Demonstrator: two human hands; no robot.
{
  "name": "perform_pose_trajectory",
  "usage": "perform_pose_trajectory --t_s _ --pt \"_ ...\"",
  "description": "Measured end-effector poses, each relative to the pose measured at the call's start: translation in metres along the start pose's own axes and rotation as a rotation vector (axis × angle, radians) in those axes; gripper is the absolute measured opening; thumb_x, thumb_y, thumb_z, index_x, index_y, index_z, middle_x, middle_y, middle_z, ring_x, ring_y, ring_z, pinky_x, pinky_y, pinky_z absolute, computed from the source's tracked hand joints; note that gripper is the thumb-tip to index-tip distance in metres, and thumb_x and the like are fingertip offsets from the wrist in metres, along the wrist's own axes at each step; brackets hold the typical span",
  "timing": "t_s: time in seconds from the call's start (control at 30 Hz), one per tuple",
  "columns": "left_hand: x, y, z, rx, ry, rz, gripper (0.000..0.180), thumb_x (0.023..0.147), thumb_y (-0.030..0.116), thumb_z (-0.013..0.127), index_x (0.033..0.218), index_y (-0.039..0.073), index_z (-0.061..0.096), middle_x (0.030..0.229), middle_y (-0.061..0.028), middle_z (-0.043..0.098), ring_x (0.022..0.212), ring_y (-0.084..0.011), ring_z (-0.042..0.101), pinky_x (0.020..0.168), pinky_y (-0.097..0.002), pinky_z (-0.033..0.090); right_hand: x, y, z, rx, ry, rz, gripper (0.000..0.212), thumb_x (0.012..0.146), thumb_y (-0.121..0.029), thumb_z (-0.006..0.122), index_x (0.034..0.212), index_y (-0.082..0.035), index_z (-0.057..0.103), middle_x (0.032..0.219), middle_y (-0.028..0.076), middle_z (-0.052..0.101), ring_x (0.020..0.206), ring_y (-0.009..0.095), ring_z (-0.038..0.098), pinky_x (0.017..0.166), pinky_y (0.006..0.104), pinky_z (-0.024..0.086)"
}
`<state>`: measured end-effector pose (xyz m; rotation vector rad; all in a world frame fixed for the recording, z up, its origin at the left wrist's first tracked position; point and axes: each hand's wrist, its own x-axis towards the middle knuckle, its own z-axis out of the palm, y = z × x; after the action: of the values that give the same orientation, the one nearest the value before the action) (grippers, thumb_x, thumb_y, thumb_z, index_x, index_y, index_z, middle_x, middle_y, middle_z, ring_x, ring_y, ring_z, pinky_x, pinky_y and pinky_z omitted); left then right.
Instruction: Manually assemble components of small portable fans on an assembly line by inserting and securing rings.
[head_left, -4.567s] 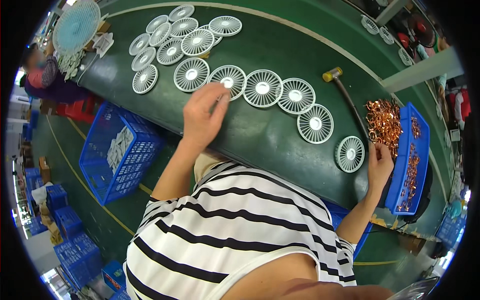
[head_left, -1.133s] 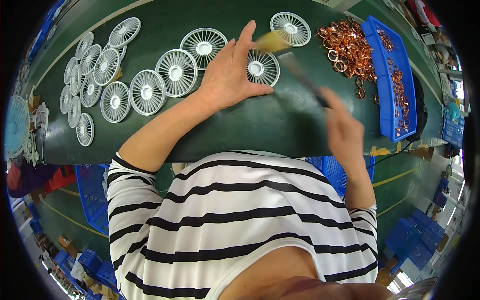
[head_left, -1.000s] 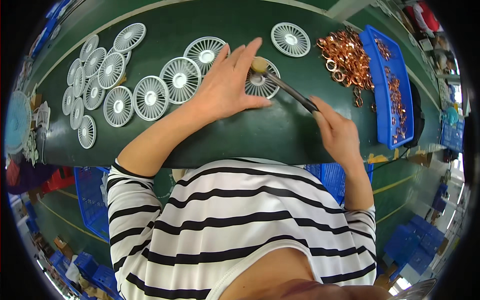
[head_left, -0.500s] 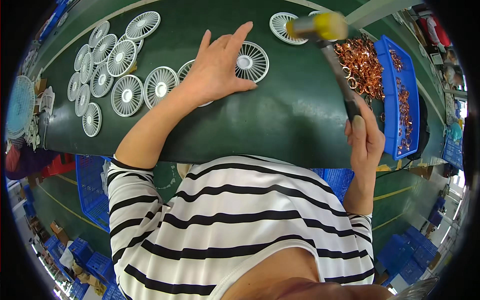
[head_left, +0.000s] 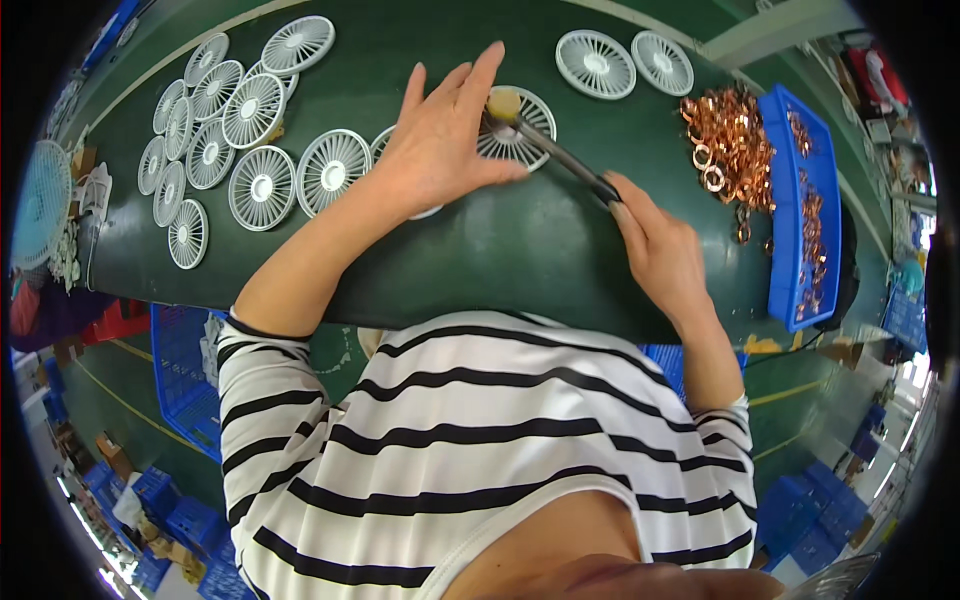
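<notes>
My right hand (head_left: 662, 245) grips the dark handle of a mallet (head_left: 565, 160). Its yellow head lies over the middle of a white spoked plastic wheel (head_left: 538, 117), hiding the hub. At the left side of that wheel is my left hand (head_left: 432, 150), fingers and thumb spread apart with nothing grasped. Whether its palm touches the wheel I cannot tell. Another white wheel (head_left: 382, 145) shows only partly behind my left hand and wrist.
Several more white wheels (head_left: 262, 188) spread over the left of the green table (head_left: 500, 260), some overlapping. Two wheels (head_left: 596, 64) lie at the far right. Beside them are a pile of copper-coloured rings (head_left: 735, 135) and a blue tray (head_left: 787, 250) holding more rings.
My right hand has swung the mallet leftward and down from the right side onto the wheel. The left hand stays spread beside the wheel.
</notes>
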<state>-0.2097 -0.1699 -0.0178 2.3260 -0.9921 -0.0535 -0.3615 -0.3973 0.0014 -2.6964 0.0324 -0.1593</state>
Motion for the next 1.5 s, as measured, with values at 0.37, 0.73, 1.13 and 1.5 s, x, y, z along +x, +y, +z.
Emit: perform_pose_trajectory --t_s 0.37,0.73,1.13,1.5 --pt "-0.061 -0.015 -0.033 0.175 0.052 0.087 0.108 0.06 0.025 0.085 0.146 0.012 0.022 0.121 -0.018 0.055 0.125 -0.0394 0.044 0.109 -0.0561 0.026 -0.034 -0.002 -0.029 0.023 -0.062 0.024 0.031 0.091 -0.015 0.059 0.122 -0.011 0.062 0.078 0.015 0.065 0.059 0.025 0.062 0.057 0.0328 0.048" --pt "-0.061 -0.015 -0.016 0.099 0.117 0.012 0.114 0.06 0.035 0.084 0.146 0.007 0.015 0.112 -0.0184 0.059 0.118 -0.0364 0.05 0.109 -0.0543 0.027 -0.02 -0.032 -0.008 0.156 -0.132 0.003 0.032 0.091 -0.011 0.059 0.123 -0.01 0.06 0.1 0.019 0.066 0.08 0.035 0.067 0.071 0.0357 0.053" --pt "-0.112 -0.05 -0.06 0.236 0.218 -0.065 0.112 0.057 0.027 0.086 0.147 0.009 0.022 0.133 -0.0203 0.048 0.132 -0.0399 0.035 0.112 -0.0543 0.02 0.003 -0.03 -0.013 0.013 -0.054 0.15 0.031 0.093 -0.015 0.056 0.124 -0.015 0.061 0.091 0.014 0.069 0.06 0.027 0.061 0.057 0.0322 0.048" --pt "-0.116 -0.041 -0.033 -0.12 0.308 -0.156 0.112 0.055 0.024 0.088 0.146 0.008 0.024 0.118 -0.015 0.056 0.109 -0.0326 0.054 0.094 -0.0409 0.045 0.015 -0.07 0.012 0.169 -0.179 -0.117 0.037 0.088 -0.006 0.061 0.124 -0.01 0.059 0.094 0.017 0.068 0.077 0.032 0.066 0.071 0.0366 0.053"
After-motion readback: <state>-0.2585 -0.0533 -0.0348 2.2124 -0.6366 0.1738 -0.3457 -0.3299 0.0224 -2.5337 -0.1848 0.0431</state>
